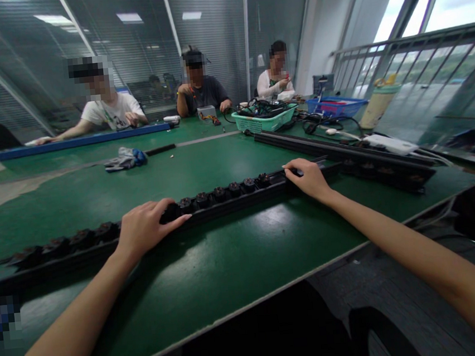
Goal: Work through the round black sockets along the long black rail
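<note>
A long black power strip (223,199), a channel with a row of round black sockets, runs across the green table in front of me. My left hand (146,225) is wrapped over it left of the middle, thumb along the near side and fingers over the far side. Farther right, my right hand (305,176) grips the strip with thumb and fingers pinched together at its edge. What lies under the right fingertips is hidden. Between the hands several round sockets (219,193) stand in the channel, and more sockets (81,238) continue to the left.
More black rails (344,153) lie at the right beside a white power strip (391,143). A green basket of cables (263,122), a blue basket (338,108) and a bottle (377,106) stand beyond. Gloves (125,159) lie at mid-table. Three people sit across the table.
</note>
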`<state>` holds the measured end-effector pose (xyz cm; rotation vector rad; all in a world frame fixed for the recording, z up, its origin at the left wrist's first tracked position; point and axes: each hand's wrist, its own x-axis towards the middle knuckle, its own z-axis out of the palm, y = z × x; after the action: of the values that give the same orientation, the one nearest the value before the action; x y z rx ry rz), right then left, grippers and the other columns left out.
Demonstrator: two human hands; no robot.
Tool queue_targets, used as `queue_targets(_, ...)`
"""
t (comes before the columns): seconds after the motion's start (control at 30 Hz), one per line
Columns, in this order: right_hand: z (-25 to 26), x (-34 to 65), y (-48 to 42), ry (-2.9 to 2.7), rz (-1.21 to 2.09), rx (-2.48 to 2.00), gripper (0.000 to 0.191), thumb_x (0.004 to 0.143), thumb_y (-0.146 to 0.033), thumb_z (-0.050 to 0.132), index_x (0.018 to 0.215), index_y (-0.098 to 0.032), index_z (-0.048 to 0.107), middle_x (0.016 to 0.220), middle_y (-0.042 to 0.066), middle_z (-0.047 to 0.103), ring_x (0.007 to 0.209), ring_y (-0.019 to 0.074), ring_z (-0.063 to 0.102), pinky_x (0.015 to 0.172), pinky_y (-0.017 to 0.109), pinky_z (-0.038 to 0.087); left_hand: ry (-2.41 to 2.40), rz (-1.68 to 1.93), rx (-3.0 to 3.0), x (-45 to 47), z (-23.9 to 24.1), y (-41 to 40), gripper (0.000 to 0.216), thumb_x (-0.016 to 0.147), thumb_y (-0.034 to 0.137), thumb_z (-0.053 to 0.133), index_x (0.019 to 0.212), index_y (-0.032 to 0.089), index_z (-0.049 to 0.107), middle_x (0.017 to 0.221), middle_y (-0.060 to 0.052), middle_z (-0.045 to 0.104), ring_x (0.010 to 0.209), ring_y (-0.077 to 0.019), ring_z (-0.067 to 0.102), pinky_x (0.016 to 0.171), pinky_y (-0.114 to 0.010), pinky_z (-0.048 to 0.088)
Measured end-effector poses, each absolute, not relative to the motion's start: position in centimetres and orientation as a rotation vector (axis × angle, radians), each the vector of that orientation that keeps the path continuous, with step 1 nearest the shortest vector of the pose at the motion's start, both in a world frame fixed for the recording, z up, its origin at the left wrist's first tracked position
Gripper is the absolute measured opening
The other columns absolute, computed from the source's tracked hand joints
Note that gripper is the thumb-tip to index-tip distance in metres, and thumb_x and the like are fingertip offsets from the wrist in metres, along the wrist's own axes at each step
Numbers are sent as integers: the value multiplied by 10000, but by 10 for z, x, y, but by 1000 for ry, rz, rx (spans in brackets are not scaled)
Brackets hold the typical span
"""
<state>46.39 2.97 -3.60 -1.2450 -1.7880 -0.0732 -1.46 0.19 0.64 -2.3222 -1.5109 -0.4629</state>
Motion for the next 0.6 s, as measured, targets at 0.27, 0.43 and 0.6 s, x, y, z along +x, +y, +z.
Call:
queue_targets(0.27, -34, 466, 30, -1783, -65, -1241, 143, 926, -321, 621, 895, -244, 738, 1045, 101, 790, 1029, 317, 725, 981, 508, 545, -1490, -436, -2307, -13, 8, 1, 802, 940, 875, 377, 1173, 204, 751, 995, -151, 793, 843, -311, 715, 641, -331, 405)
queue_targets(0.43, -35, 466, 30, -1783, -68, -1246, 152, 932, -331, 610, 890, -246, 730, 1037, 98, 789, 1035, 313, 723, 988, 501, 543, -1501, -498, -2335, -14, 6, 2, 782, 925, 869, 426, 1163, 204, 762, 997, -154, 788, 859, -315, 713, 672, -339, 429)
queue_targets(0.6, -36, 467, 30, -1794, -72, -1235, 147, 931, -319, 607, 892, -243, 726, 1037, 101, 789, 1033, 311, 726, 980, 489, 543, -1487, -468, -2321, -16, 5, 2, 784, 939, 863, 413, 1185, 203, 758, 1001, -155, 788, 867, -315, 715, 669, -334, 420)
